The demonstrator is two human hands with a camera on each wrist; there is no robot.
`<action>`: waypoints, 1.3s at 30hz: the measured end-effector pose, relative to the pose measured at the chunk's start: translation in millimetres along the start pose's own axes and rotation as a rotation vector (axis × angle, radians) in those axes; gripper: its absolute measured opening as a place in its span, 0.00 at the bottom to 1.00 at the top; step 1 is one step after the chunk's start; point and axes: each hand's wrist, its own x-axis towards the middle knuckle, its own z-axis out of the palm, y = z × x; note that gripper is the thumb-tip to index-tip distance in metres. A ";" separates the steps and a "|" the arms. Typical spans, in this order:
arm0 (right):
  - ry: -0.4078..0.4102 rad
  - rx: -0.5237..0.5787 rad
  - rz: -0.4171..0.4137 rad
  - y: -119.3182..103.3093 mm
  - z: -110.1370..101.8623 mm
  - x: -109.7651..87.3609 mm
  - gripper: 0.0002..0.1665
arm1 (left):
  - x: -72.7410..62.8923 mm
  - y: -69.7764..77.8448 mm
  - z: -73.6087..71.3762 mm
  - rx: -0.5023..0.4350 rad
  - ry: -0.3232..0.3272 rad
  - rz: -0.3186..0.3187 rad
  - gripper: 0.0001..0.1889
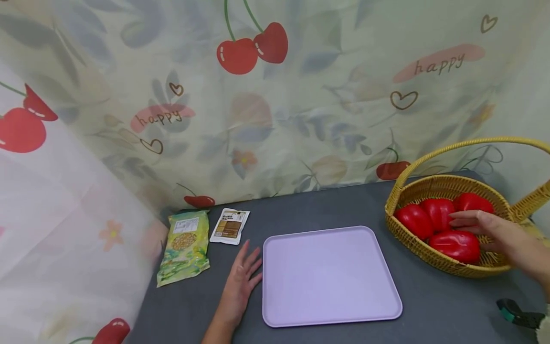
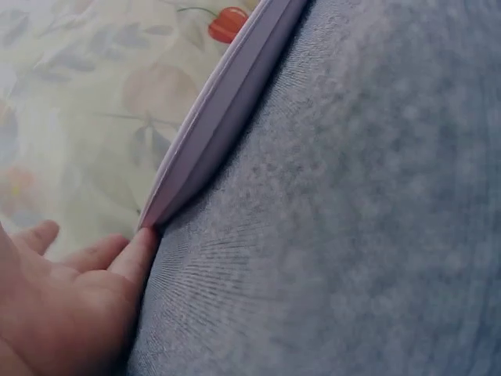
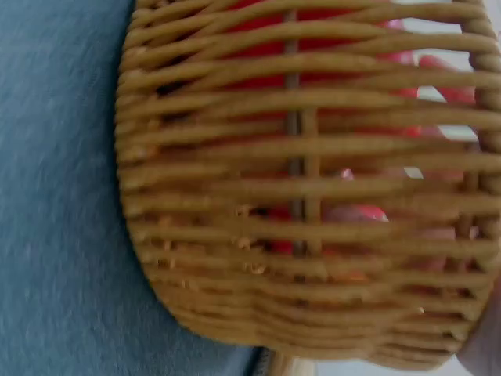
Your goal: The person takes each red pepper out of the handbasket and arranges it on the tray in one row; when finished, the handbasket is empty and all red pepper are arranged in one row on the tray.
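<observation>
Several glossy red bell peppers (image 1: 454,246) lie in a yellow wicker basket (image 1: 399,229) with a tall arched handle. My right hand (image 1: 509,239) is inside the basket's right side, fingers stretched out over the peppers; whether it touches one I cannot tell. The right wrist view is filled by the basket's woven wall (image 3: 313,188), with red showing through the gaps. Beside the left edge of a lilac rectangular tray (image 1: 326,277) rests my left hand (image 1: 241,282), its fingers spread. In the left wrist view a fingertip touches the tray's rim (image 2: 203,133).
A green and yellow printed bag (image 1: 185,248) and a smaller white and brown packet (image 1: 230,226) lie left of the tray on the dark grey tabletop (image 1: 318,215). A black band-like object (image 1: 517,313) is at the lower right. A cherry-printed curtain (image 1: 301,119) stands behind.
</observation>
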 end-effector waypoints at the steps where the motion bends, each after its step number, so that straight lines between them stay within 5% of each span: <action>1: -0.019 -0.003 0.010 -0.2 0.8 0.5 0.39 | 0.3 -1.9 -0.1 -0.004 0.006 0.001 0.39; 7: -0.050 -0.135 0.014 -0.7 7.1 5.0 0.33 | 1.8 -10.0 -2.4 0.020 0.037 -0.029 0.37; 12: -0.047 -0.235 -0.029 2.9 13.0 9.8 0.27 | 2.0 -14.5 -3.5 0.063 0.056 -0.075 0.48; 19: -0.043 -0.225 -0.041 7.6 16.5 12.5 0.27 | 3.8 -14.8 -5.8 0.093 -0.007 -0.082 0.61; 39: -0.028 -0.218 0.007 2.3 14.6 10.7 0.43 | 3.8 -12.4 -6.5 0.127 -0.021 -0.097 0.56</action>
